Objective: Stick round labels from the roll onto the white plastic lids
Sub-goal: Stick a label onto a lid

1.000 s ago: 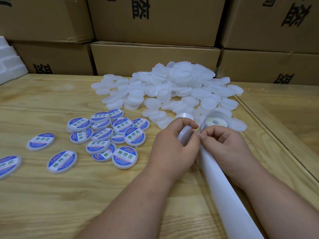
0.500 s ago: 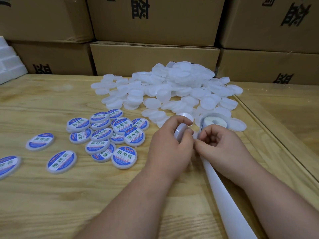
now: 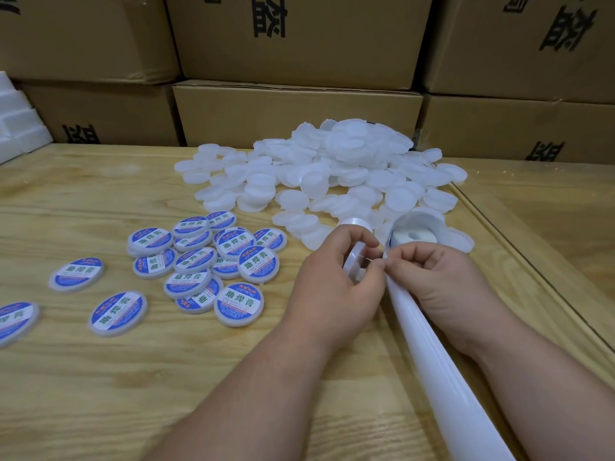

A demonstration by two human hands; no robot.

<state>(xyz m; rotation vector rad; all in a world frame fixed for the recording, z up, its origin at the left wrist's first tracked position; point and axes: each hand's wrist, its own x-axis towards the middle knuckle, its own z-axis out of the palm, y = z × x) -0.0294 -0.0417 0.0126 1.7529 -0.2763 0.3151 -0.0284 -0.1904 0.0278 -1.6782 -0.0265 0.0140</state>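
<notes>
Left hand: my left hand (image 3: 336, 281) grips one white lid (image 3: 353, 261) by its rim, thumb and fingers curled round it; the lid stands on edge, tilted, its face turned toward the right hand.
Right hand: my right hand (image 3: 432, 281) has its fingers curled in, fingertips pinched at the liner's upper end just beside the lid; I judge it is peeling a label; the label itself is hidden, and I cannot tell whether one is free yet.
Label roll: the roll (image 3: 412, 236) lies flat just beyond the right hand's knuckles, at the near edge of the heap; its spent white liner (image 3: 442, 377) runs from the fingertips down to the lower right, long axis diagonal, passing between my forearms.
Blank lids: the unlabelled lids (image 3: 332, 174) lie heaped beyond both hands on the wooden table (image 3: 83, 394).
Finished lids: the labelled lids (image 3: 206, 264), blue and white, lie in a loose cluster left of the left hand, some overlapping, a few strays further left.
Key relation: the held lid is immediately left of the right fingertips, almost touching; the right hand is the nearer to the roll; the next move needs only a short leftward carry onto the lid's face.
Background: cardboard boxes (image 3: 296, 118) are stacked behind the table.
</notes>
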